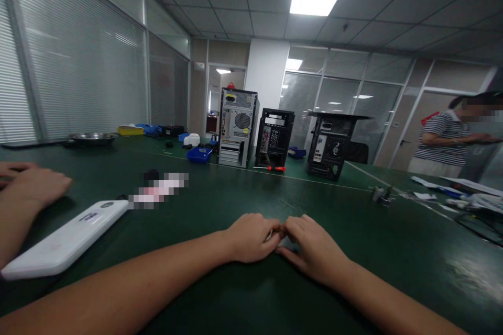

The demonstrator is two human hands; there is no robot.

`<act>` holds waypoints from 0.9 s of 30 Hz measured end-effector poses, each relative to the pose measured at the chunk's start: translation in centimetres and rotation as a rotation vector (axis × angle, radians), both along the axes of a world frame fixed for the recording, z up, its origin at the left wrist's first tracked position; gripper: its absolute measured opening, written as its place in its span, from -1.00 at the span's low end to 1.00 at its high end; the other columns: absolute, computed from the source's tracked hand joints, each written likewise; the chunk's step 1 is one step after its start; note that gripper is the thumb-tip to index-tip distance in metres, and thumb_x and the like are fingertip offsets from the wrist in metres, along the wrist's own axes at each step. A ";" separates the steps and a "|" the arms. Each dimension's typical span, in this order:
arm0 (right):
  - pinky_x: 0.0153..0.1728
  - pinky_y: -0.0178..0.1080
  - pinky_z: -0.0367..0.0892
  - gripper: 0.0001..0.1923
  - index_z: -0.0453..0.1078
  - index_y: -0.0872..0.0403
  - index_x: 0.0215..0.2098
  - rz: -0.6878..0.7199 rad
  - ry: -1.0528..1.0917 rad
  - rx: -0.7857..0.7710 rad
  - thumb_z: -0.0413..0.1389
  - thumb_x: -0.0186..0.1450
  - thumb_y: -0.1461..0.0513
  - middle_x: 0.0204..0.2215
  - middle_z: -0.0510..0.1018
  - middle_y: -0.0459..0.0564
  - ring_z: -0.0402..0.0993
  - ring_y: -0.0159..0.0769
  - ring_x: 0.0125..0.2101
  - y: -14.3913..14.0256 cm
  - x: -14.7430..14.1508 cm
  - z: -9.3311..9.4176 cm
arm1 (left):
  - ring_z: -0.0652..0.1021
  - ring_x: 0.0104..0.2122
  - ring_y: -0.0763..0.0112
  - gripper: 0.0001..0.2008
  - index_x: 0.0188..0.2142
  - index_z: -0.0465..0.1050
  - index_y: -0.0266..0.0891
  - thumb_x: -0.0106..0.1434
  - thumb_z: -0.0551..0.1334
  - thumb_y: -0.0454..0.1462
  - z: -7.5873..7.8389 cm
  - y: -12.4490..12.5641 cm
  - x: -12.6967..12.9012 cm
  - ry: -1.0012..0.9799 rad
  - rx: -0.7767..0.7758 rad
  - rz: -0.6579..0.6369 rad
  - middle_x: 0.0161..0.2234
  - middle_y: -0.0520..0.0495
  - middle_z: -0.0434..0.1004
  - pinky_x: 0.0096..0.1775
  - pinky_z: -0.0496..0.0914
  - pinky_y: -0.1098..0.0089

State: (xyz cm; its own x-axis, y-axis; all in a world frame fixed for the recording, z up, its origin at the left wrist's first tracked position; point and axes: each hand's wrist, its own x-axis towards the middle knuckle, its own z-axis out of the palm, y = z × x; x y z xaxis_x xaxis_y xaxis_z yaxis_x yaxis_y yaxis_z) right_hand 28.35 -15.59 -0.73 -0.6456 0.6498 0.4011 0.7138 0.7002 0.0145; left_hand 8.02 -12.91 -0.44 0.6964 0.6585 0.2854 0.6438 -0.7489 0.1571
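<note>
My left hand (251, 238) and my right hand (314, 246) meet just above or on the green tabletop (220, 193), fingertips touching. The fingers of both are curled in. A small pale bit shows between them, too covered to name. To the left of my forearm lies a flat white device (70, 238) with dark lettering and a round dark spot at its far end. Beyond my hands stand a tall computer case (238, 128), a smaller black case (275, 138) and a third case (328, 146) with a flat panel on top. A red-handled screwdriver (277, 168) lies before the middle case.
Another person's hands (37, 188) rest at the left edge. A metal bowl (92, 139), a yellow tray (130, 130) and a blue tray (199, 154) stand farther back. Small metal parts (381, 196) and cables (479, 225) are at right. A person (444, 141) in stripes stands beyond.
</note>
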 end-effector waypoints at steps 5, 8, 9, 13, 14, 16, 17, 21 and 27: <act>-0.26 -0.18 0.17 -0.83 0.29 0.03 -0.20 -0.035 -0.028 0.117 0.14 0.24 0.31 -0.28 0.49 -0.03 0.36 -0.25 -0.30 0.1 -0.4 -0.2 | 0.55 -0.41 0.31 -0.78 -0.15 0.46 -0.12 0.32 0.08 -0.18 0.0 -0.6 0.5 -0.071 -0.015 0.019 -0.37 0.00 0.60 -0.33 0.34 0.38; -0.26 -0.18 0.17 -0.90 0.32 0.03 -0.19 -0.073 -0.009 0.125 0.09 0.30 0.26 -0.28 0.48 -0.02 0.35 -0.25 -0.29 0.5 0.0 -0.1 | 0.55 -0.42 0.33 -0.71 -0.17 0.49 -0.14 0.38 0.03 -0.14 0.1 -0.4 0.5 -0.102 -0.049 0.019 -0.40 -0.01 0.60 -0.34 0.33 0.40; -0.26 -0.18 0.17 -0.91 0.33 0.02 -0.19 -0.077 -0.005 0.125 0.07 0.33 0.23 -0.27 0.48 -0.01 0.34 -0.24 -0.29 0.5 0.2 0.0 | 0.55 -0.43 0.34 -0.67 -0.20 0.51 -0.15 0.40 0.00 -0.12 0.1 -0.3 0.5 -0.106 -0.049 0.021 -0.40 -0.02 0.60 -0.34 0.33 0.40; -0.25 -0.17 0.18 -0.84 0.36 0.03 -0.18 -0.073 -0.013 0.109 -0.03 0.39 0.18 -0.27 0.47 0.01 0.33 -0.25 -0.29 0.3 0.2 0.4 | 0.54 -0.44 0.36 -0.53 -0.33 0.53 -0.18 0.44 -0.08 -0.06 0.2 -0.2 0.4 -0.091 -0.024 0.011 -0.43 -0.04 0.59 -0.33 0.32 0.40; -0.25 -0.17 0.18 -0.84 0.36 0.03 -0.18 -0.076 -0.017 0.100 -0.04 0.39 0.19 -0.28 0.47 0.01 0.33 -0.25 -0.30 0.2 0.1 0.5 | 0.54 -0.45 0.36 -0.51 -0.34 0.53 -0.17 0.44 -0.09 -0.05 0.2 -0.2 0.4 -0.083 -0.012 0.008 -0.44 -0.04 0.59 -0.34 0.32 0.40; -0.25 -0.17 0.19 -0.82 0.36 0.03 -0.18 -0.093 -0.013 0.086 -0.06 0.39 0.19 -0.28 0.47 0.01 0.33 -0.25 -0.30 0.2 0.1 0.7 | 0.54 -0.46 0.35 -0.50 -0.32 0.53 -0.16 0.45 -0.11 -0.04 0.1 -0.2 0.3 -0.063 0.029 0.016 -0.44 -0.05 0.59 -0.35 0.33 0.39; -0.24 -0.17 0.19 -0.81 0.36 0.03 -0.18 -0.106 -0.003 0.081 -0.07 0.40 0.18 -0.28 0.47 0.01 0.34 -0.26 -0.30 0.3 0.2 0.8 | 0.55 -0.45 0.33 -0.49 -0.30 0.54 -0.16 0.44 -0.12 -0.03 0.1 -0.1 0.2 -0.050 0.056 0.032 -0.43 -0.07 0.59 -0.35 0.34 0.38; -0.23 -0.17 0.22 -0.73 0.32 0.02 -0.17 -0.214 0.093 0.013 -0.16 0.44 0.11 -0.26 0.49 0.01 0.38 -0.26 -0.29 2.3 2.5 0.9 | 0.59 -0.39 0.21 -0.50 -0.26 0.54 -0.21 0.42 -0.12 -0.04 0.0 1.2 -0.8 0.060 0.137 0.168 -0.39 -0.15 0.59 -0.30 0.42 0.29; -0.24 -0.16 0.29 -0.62 0.29 0.03 -0.15 -0.463 0.260 -0.099 -0.22 0.42 -0.01 -0.28 0.50 0.05 0.42 -0.19 -0.28 8.0 11.5 -0.8 | 0.62 -0.30 0.07 -0.53 -0.30 0.58 -0.24 0.38 -0.08 -0.10 -0.6 3.5 -2.2 0.164 0.082 0.395 -0.31 -0.23 0.61 -0.26 0.49 0.14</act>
State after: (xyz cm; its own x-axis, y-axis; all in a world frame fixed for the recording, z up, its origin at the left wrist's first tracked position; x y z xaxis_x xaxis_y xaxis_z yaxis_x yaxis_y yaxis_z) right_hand 39.86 -7.56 -1.50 -0.1704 0.8858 0.4316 0.9193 0.3006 -0.2539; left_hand 5.86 -9.38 -1.08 0.4361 0.8632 0.2543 0.8948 -0.4460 -0.0207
